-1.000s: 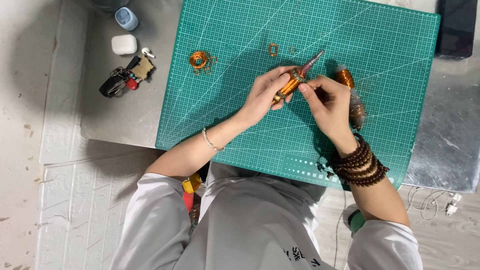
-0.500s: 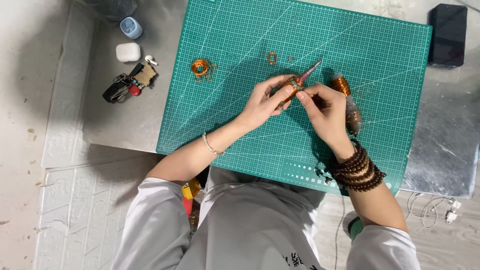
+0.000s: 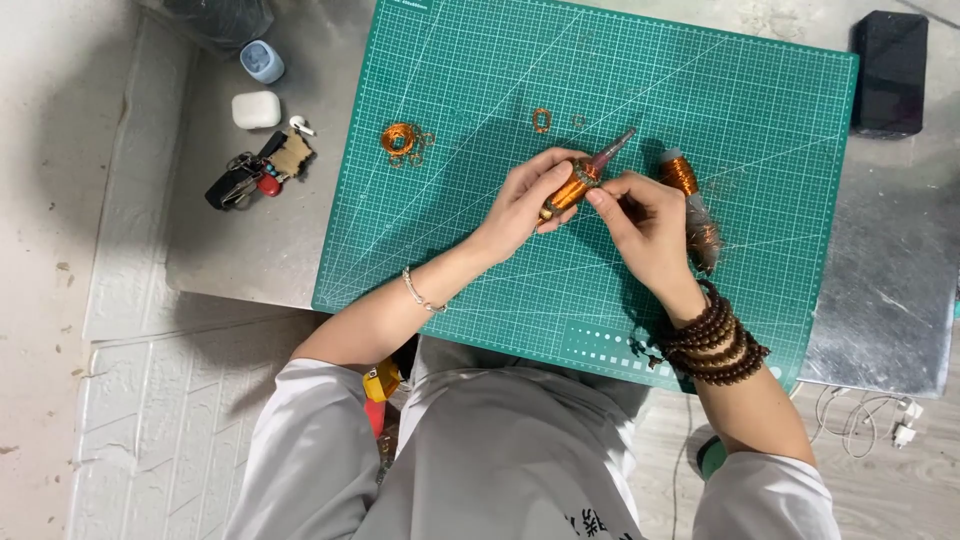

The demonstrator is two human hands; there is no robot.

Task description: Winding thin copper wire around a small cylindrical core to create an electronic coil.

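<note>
A pair of pliers (image 3: 585, 177) with orange handles is grasped by the left hand (image 3: 530, 200) above the middle of the green cutting mat (image 3: 450, 250) (on the tabletop). Its metal part is pinched by the right hand (image 3: 645, 225). A copper wire spool (image 3: 685, 185) lies just right.

bare mat (image 3: 480, 250) left of hands

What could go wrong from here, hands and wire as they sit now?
1. The pointed tool, held in the left hand, has its tip aimed away, yet the right hand pinches right at it; a slip could jab the fingers.
2. The copper wire spool lies loose beside the right hand; a tug may roll it or unravel it.
3. The small wire rings on the cutting mat could get swept aside.
</note>
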